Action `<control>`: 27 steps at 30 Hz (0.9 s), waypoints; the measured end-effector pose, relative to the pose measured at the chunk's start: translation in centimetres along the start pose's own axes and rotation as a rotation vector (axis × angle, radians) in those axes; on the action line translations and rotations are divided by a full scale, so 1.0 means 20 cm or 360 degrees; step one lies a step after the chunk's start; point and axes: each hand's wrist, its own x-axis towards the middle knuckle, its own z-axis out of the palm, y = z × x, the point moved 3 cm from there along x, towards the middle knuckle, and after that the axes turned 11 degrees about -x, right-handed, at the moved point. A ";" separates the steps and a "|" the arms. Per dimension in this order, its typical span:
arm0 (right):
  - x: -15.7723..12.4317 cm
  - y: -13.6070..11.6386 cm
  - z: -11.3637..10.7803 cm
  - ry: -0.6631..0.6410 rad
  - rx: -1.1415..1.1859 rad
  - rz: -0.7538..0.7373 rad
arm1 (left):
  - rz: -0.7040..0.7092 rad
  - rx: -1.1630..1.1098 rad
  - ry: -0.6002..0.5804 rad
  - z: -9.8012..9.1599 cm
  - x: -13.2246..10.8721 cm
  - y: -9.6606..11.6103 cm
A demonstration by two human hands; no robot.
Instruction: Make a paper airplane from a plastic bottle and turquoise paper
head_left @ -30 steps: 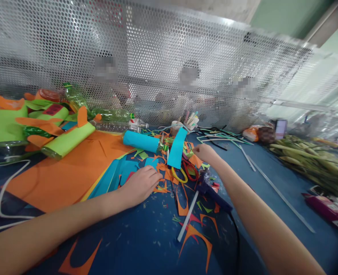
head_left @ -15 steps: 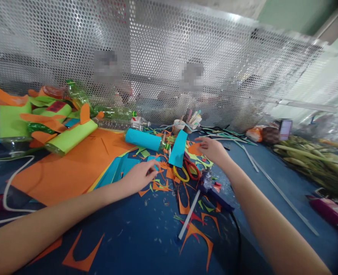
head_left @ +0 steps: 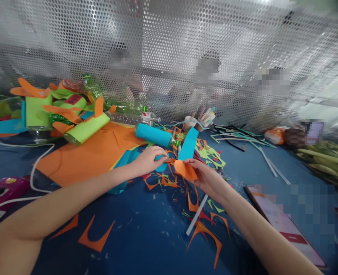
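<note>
Pinched in the fingers of my right hand (head_left: 207, 177) is a rounded orange paper piece (head_left: 186, 170), curled at its edge. My left hand (head_left: 151, 158) is beside it with thumb and forefinger together; whether a small orange scrap is between them I cannot make out. Just beyond the hands lies a flat blue paper strip (head_left: 189, 143). A bottle wrapped in blue paper (head_left: 153, 134) rests on its side behind my left hand. From under my right hand a glue stick (head_left: 196, 217) slants toward me. The scissors and glue gun are hidden by my right hand and arm.
Orange sheets (head_left: 80, 160) and paper-wrapped bottles (head_left: 88, 128) fill the left. Cut scraps (head_left: 209, 236) litter the blue table (head_left: 140, 233). A phone (head_left: 283, 221) lies beside my right forearm. Cups of sticks (head_left: 206, 118) stand by the perforated screen (head_left: 169, 49), with people behind it.
My right hand has come left and nearer with the orange piece, close to my left hand. A phone now shows at the right. The view has shifted slightly.
</note>
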 end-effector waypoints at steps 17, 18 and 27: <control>-0.10 0.01 0.08 -0.0106 -0.1051 -0.0475 | -0.0886 -0.1295 -0.0121 0.17 -0.25 0.03; -0.10 0.00 0.08 -0.0100 -0.1133 -0.0499 | -0.0871 -0.1286 -0.0142 0.17 -0.25 0.03; -0.20 -0.18 -0.21 0.0483 -0.2180 -0.0328 | -0.0816 -0.1434 -0.0189 0.18 -0.27 0.00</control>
